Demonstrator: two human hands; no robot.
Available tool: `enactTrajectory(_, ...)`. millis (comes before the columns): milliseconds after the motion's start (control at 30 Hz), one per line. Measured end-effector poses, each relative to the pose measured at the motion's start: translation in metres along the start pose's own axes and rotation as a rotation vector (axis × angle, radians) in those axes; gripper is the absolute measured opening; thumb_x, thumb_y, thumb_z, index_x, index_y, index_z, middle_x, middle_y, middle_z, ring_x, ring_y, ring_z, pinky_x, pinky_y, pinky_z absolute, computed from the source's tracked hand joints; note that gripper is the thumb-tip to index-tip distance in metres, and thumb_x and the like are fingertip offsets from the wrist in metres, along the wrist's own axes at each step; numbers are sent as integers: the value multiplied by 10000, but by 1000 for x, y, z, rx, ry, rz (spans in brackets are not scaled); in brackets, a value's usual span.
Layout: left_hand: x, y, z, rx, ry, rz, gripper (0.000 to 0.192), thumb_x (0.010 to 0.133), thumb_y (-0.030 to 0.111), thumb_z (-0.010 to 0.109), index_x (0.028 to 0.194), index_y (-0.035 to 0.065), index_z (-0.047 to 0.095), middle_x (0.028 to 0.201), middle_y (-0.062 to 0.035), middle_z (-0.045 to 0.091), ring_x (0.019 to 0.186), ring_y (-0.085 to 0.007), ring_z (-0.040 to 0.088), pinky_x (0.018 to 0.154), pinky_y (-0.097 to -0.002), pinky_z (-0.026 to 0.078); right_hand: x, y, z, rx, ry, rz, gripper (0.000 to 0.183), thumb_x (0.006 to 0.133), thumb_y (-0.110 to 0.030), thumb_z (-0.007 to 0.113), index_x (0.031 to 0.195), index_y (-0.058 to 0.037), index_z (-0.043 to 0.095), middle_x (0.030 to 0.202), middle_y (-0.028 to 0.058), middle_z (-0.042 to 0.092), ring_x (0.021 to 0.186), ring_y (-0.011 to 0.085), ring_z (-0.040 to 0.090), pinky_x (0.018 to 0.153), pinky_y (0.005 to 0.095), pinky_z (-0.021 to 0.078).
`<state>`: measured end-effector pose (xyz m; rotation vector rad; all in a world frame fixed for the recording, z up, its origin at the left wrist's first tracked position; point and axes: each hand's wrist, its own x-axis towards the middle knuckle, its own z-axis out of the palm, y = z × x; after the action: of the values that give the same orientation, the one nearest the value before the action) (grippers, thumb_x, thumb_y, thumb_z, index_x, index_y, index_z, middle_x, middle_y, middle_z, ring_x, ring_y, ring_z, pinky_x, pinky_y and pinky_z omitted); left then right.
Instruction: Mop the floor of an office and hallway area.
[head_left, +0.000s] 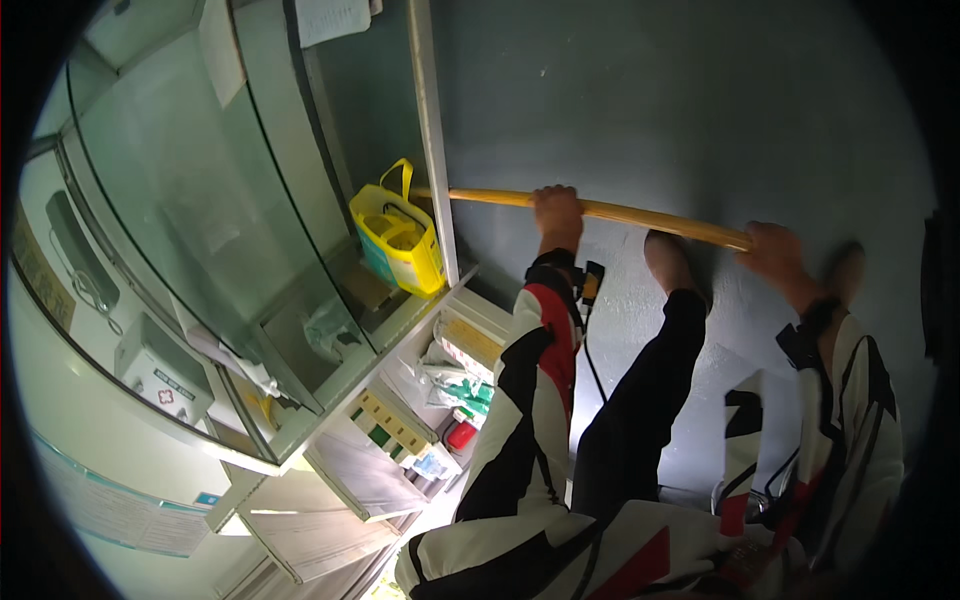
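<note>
Both of my hands grip a long yellowish wooden pole (645, 216) that runs across in front of me above the grey floor. My left hand (557, 214) is wrapped around its middle stretch. At the pole's right end, my right hand (774, 259) closes over the wood. The other end passes behind a pale upright post (433, 135) of the glass cabinet, close to a yellow tote bag (416, 259). What that far end carries is hidden. Dark straps with small devices sit on both wrists.
A glass-panelled cabinet (210, 195) fills the left side. Below stand open compartments with cartons (390, 424), plastic bags (454, 379) and a red object (460, 436). A white box with a cross (165, 375) is at far left. My shoes stand on the grey floor (600, 97).
</note>
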<state>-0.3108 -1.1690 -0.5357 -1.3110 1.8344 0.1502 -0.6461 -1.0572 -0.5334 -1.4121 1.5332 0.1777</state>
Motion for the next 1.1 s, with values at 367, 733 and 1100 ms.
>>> enactTrajectory(367, 46, 2, -54, 51, 183, 80, 141, 701, 117, 636, 842, 117, 630, 898, -41, 621, 961, -227, 552, 913, -376, 341, 1, 12, -5, 295, 160, 40, 280, 650, -234, 725, 787, -30, 592, 763, 149, 617, 721, 312, 610, 643, 396, 473)
enactTrajectory(733, 88, 70, -158, -145, 565, 313, 110, 707, 81, 615, 813, 103, 631, 862, -43, 602, 958, -234, 521, 949, -369, 310, -50, 53, -38, 566, 238, 171, 305, 668, -205, 734, 799, 23, 580, 671, 142, 581, 596, 202, 576, 555, 332, 450)
enactTrajectory(1100, 6, 221, -205, 0, 641, 515, 120, 748, 148, 572, 840, 106, 638, 863, -63, 601, 884, -260, 535, 903, -443, 348, -208, 162, -65, 479, 36, 469, 271, 703, -135, 673, 872, 41, 554, 679, 106, 532, 614, 161, 513, 538, 322, 430)
